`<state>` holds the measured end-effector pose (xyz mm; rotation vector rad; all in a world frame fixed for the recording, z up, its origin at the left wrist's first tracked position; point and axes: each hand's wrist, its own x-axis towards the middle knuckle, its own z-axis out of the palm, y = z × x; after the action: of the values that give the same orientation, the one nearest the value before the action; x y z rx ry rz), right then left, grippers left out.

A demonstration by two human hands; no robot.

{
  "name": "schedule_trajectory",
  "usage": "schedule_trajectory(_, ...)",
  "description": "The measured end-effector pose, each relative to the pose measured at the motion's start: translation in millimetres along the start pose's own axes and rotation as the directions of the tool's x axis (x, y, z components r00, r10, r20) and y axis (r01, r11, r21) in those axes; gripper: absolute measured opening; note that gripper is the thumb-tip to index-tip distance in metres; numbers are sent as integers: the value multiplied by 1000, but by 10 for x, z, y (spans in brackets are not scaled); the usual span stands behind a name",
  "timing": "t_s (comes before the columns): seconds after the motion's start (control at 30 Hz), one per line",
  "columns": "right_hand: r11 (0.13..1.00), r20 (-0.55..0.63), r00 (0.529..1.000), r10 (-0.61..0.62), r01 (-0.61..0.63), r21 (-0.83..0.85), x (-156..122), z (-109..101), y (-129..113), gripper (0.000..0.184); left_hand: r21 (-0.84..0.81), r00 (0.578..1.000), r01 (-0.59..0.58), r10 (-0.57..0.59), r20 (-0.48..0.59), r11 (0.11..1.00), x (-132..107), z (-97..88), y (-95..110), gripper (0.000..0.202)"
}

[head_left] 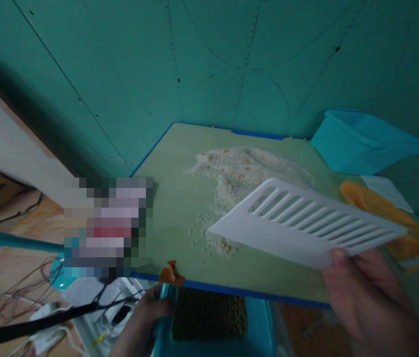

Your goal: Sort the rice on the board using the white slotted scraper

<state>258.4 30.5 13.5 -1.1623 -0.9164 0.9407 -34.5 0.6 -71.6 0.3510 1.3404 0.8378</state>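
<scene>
My right hand [369, 297] grips the lower right edge of a white slotted plastic panel [269, 243], held tilted above the table. Behind it and partly hidden by it, a pile of white rice-like grains [228, 168] dotted with orange-yellow bits spreads over the pale green tabletop [172, 198]. Loose grains lie off the panel's left tip. Low in the view, my left hand [152, 312] is closed on the left rim of a teal bin [263, 322] just under the table's front edge. Small dark brown pellets [209, 315] are inside this bin.
Another teal container [361, 141] stands at the back right, near an orange-yellow cloth or bag [376, 218]. A pixelated item [113, 223] is at the left edge. Brown tape [172, 272] sticks to the front edge. Cables [38, 285] lie at lower left; a green wall [209, 59] stands behind.
</scene>
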Motion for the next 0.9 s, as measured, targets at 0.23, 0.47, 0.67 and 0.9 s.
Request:
schedule_trajectory(0.23, 979, -45, 995, -94, 84, -187, 146, -334, -64, 23, 144, 999, 13, -19, 38, 989, 90, -62, -8, 16)
schedule_trajectory(0.47, 960, 109, 987, -120, 144, -241, 150, -422, -10, 30, 215, 999, -52, 47, 25, 975, -10, 133, 59, 15)
schedule_trajectory(0.67, 969, 109, 991, -72, 96, -228, 100, -389, 74, 33, 181, 999, -44, 41, 25, 983, -111, 154, 85, 8)
schedule_trajectory(0.9, 966, 73, 997, -6, 25, -256, 11, -397, 25, 31, 119, 999, -29, 26, 28, 993, -140, 134, 76, 8)
